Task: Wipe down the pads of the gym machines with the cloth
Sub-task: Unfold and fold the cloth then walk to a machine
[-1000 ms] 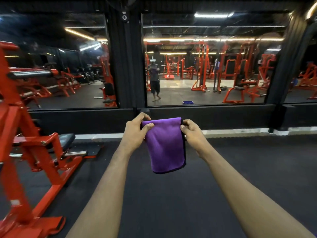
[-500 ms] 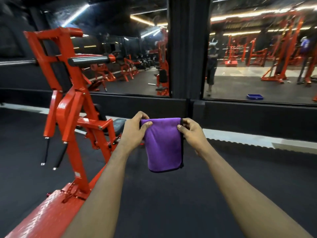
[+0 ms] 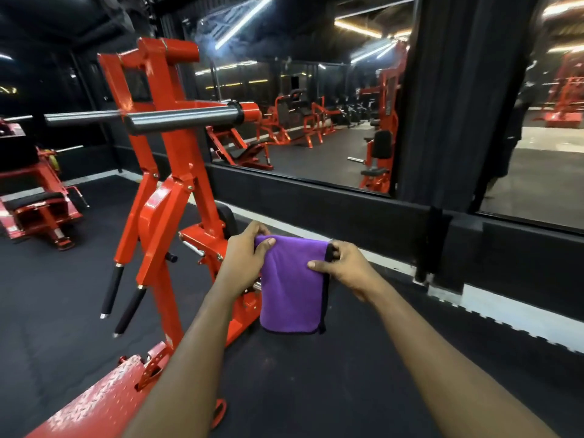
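A folded purple cloth (image 3: 292, 289) with a dark edge hangs in front of me above the black floor. My left hand (image 3: 245, 260) pinches its upper left corner. My right hand (image 3: 346, 268) pinches its upper right corner, thumb across the front. A red gym machine (image 3: 164, 191) stands just left of my hands, with a steel bar (image 3: 183, 120) across its top and two black hand grips (image 3: 121, 300) hanging low. Part of a black pad (image 3: 229, 221) shows behind its frame, mostly hidden.
A red tread plate (image 3: 94, 403) of the machine lies at the lower left. Another red machine with a black pad (image 3: 33, 200) stands at the far left. Wall mirrors (image 3: 316, 121) above a black ledge (image 3: 331, 210) run along the right, split by a black pillar (image 3: 455, 105).
My view has swung left and nearer the red machine, which now fills the left centre. Both hands keep the same hold on the cloth.
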The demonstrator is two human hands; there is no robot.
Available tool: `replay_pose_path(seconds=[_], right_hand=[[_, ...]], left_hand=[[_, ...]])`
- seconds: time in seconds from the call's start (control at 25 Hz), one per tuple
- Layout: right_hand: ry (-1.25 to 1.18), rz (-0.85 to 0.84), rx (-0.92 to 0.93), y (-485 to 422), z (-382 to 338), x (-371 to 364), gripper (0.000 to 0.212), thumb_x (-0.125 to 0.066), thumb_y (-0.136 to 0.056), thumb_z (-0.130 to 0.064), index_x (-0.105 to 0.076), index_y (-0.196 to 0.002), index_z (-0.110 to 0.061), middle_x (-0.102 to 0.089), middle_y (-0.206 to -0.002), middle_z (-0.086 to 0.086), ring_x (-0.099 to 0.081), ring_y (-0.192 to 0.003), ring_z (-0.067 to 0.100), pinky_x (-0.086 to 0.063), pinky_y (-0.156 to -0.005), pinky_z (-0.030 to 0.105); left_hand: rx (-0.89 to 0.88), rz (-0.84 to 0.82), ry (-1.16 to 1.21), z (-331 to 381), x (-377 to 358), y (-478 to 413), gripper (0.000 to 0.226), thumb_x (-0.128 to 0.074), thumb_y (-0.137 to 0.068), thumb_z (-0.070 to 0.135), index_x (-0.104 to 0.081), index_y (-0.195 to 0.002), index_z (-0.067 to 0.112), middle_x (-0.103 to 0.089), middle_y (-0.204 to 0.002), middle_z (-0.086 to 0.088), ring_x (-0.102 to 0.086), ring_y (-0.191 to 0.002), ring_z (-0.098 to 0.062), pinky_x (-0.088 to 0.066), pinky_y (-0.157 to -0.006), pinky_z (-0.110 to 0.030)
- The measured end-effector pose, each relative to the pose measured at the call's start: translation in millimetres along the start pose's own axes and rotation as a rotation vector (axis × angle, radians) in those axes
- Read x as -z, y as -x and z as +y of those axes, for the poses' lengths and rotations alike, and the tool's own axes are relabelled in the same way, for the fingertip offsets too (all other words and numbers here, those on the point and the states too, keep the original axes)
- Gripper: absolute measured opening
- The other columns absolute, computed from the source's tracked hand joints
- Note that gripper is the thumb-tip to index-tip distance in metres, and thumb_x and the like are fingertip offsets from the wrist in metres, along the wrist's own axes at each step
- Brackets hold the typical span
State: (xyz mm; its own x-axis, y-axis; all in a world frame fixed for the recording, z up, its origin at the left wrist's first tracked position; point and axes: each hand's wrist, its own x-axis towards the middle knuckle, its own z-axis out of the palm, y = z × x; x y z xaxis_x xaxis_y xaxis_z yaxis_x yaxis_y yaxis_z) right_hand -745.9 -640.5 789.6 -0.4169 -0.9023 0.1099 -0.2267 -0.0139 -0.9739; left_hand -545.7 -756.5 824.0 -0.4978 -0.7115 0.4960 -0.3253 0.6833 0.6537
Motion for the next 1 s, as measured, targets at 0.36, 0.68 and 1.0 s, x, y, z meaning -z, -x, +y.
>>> replay_pose_path(seconds=[0.36, 0.68, 1.0], right_hand=[[0.097, -0.072, -0.032, -284, 46, 14, 0.017, -0.08, -0.085, -0.018, -0.068, -0.094, -0.009, -0.075, -0.093, 0.011, -0.069, -0.083, 0.018, -0.056, -0.075, 0.035], [0.045, -0.114, -0.036, -519, 103, 55, 0.013, -0.066, -0.095, -0.008, -0.065, -0.087, -0.019, -0.069, -0.082, 0.001, -0.065, -0.077, 0.015, -0.052, -0.069, 0.027], [0.116, -0.428, 0.037, -730, 145, 49, 0.007, -0.067, -0.091, -0.007, -0.069, -0.085, -0.005, -0.068, -0.073, 0.001, -0.06, -0.064, 0.009, -0.046, -0.064, 0.029]], left_hand=[[0.01, -0.049, -0.062, -145, -101, -245, 0.006, -0.066, -0.095, 0.015, -0.06, -0.094, 0.015, -0.066, -0.08, 0.004, -0.058, -0.071, -0.001, -0.041, -0.067, -0.017], [0.11, -0.021, -0.157, -227, -193, -426, 0.006, -0.065, -0.096, 0.017, -0.059, -0.097, 0.013, -0.063, -0.082, 0.008, -0.057, -0.075, 0.002, -0.038, -0.066, -0.006], [0.427, 0.141, -0.281, -293, -244, -536, 0.011, -0.066, -0.094, 0.023, -0.055, -0.093, 0.022, -0.069, -0.083, 0.001, -0.065, -0.075, -0.02, -0.051, -0.069, -0.033]])
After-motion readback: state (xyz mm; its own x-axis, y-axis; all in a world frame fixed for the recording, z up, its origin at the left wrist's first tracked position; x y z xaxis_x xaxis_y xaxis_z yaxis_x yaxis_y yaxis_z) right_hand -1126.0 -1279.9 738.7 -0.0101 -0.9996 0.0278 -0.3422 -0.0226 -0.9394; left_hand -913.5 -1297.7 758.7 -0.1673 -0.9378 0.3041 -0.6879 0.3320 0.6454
